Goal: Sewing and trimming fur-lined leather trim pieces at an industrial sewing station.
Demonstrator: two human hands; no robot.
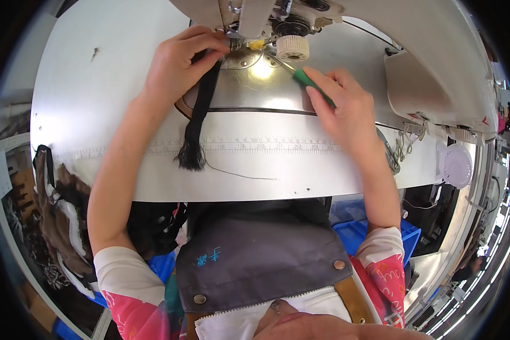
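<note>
A sewing machine (pixel 442 90) stands over a shiny metal bed plate. My left hand (pixel 178 62) is at the left of the needle area, thumb and fingers pinched on the upper end of a black fabric strip (pixel 205 93). The strip hangs toward me and ends in a frayed fringe, with a loose dark thread trailing right. In my right hand (pixel 343 105) is a green-handled screwdriver (pixel 310 83), its thin metal shaft angled up and left toward the machine's needle plate (pixel 241 59). Its tip is close to a small yellow piece (pixel 257 44) beside the presser foot.
A printed ruler scale (pixel 255 145) runs along the white table (pixel 96 113). Metal thread snips (pixel 389 150) lie right of my right forearm. A white perforated disc (pixel 457 165) is at the right edge. Brown and black furry material (pixel 68 215) hangs at left; a blue crate (pixel 351 235) stands below.
</note>
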